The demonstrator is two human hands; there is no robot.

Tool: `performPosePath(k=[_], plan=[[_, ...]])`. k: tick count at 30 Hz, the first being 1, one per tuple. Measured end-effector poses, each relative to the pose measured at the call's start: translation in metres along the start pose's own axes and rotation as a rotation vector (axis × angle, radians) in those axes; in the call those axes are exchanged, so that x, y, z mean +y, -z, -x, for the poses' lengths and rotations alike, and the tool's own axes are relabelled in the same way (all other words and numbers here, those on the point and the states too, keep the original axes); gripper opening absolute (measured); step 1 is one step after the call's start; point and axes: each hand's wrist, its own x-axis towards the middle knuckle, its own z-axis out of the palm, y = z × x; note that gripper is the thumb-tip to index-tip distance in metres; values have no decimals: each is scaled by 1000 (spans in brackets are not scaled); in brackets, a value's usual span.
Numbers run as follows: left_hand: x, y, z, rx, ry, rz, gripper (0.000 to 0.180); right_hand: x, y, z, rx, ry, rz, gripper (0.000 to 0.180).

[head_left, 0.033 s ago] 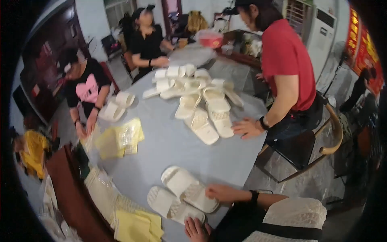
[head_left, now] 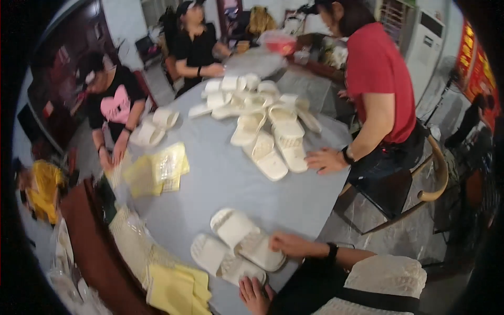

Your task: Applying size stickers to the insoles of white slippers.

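Note:
A pair of cream slide slippers lies side by side on the grey tabletop near me: the left slipper point(head_left: 220, 258) and the right slipper point(head_left: 247, 236). My left hand point(head_left: 254, 295) rests at the near end of the left slipper, fingers stretched out. Beside the right slipper's outer edge is my right hand point(head_left: 290, 244), a black band on its wrist. Its fingers are curled in, and whether anything is in them is hidden. Farther up the table, a heap of similar slippers point(head_left: 262, 152) is piled up, some overlapping.
Yellow sheets point(head_left: 170, 167) in clear plastic lie at left, more yellow sheets point(head_left: 178, 289) near the front edge. A co-worker in red point(head_left: 378, 79) leans a hand point(head_left: 326, 160) on the table. Another pair of slippers point(head_left: 149, 131) sits before a person in black point(head_left: 116, 102).
The whole view has shifted slightly, the far part of the scene sitting a little farther right. My hands and the near slippers keep nearly the same places relative to each other.

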Motion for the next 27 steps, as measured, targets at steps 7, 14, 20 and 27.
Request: performPosePath(k=[7, 14, 20, 27], plan=[[13, 17, -21, 112, 41, 102, 54, -15, 8, 2, 49, -79, -78, 24], [14, 18, -19, 126, 95, 86, 58, -29, 0, 9, -24, -77, -51, 19], [9, 10, -12, 188, 67, 118, 61, -61, -27, 8, -271, -135, 5, 21], [9, 10, -14, 206, 70, 191, 56, -64, -55, -12, -438, -113, 25, 20]])
